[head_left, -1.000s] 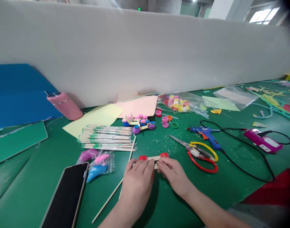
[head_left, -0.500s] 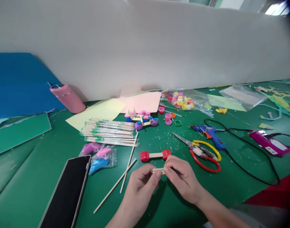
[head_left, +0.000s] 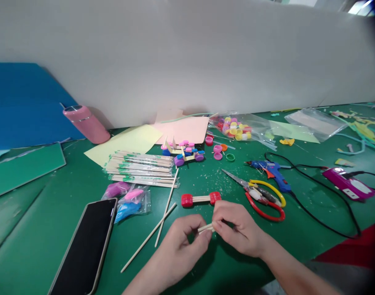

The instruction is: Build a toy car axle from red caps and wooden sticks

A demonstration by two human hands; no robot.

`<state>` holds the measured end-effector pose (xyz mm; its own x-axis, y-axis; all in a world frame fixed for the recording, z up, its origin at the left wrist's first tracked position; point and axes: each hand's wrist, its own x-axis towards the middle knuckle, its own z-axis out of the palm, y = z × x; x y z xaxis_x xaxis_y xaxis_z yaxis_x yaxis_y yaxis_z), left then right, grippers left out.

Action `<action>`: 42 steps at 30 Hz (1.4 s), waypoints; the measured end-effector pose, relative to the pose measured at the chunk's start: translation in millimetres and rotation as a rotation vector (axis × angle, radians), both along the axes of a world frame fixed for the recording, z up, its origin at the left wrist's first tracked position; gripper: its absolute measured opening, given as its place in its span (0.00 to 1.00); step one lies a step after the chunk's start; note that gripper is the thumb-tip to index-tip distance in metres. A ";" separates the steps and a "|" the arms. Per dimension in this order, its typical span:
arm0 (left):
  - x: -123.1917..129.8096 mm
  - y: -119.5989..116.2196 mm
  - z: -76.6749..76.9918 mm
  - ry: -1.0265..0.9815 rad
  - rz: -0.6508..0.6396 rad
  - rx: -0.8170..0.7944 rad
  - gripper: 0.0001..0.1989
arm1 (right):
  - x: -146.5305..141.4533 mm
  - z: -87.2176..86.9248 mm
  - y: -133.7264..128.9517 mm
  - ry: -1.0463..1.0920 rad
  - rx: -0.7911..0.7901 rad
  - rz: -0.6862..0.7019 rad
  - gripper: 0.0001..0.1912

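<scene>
Left hand (head_left: 187, 243): pinched short sticks (head_left: 205, 227) | right hand (head_left: 238, 229): fingertips closed on their other end | red-ended piece (head_left: 201, 199) lay at their twelve o'clock

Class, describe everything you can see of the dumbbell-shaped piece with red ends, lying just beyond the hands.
The dumbbell-shaped piece has a glossy, plastic-looking red lump at each end, joined by thin, pale sticks that look wooden, side by side. It lies roughly crosswise on the green table, left of the scissors. Its right end meets the right hand in this view; whether they touch cannot be told.
</scene>
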<state>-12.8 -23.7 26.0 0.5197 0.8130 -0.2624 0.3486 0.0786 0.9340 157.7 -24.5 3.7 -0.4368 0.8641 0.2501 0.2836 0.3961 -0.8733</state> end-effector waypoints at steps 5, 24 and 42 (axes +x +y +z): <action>-1.5 6.1 14.2 0.163 -0.153 0.097 0.14 | 5.0 5.3 5.5 -0.127 0.044 0.076 0.11; 10.0 -3.8 -22.8 -0.166 0.171 -0.045 0.16 | -1.8 -0.7 3.0 0.092 -0.180 -0.115 0.06; 11.9 -3.2 -16.8 -0.237 0.229 -0.057 0.10 | -2.6 12.5 0.0 -0.045 -0.077 -0.113 0.07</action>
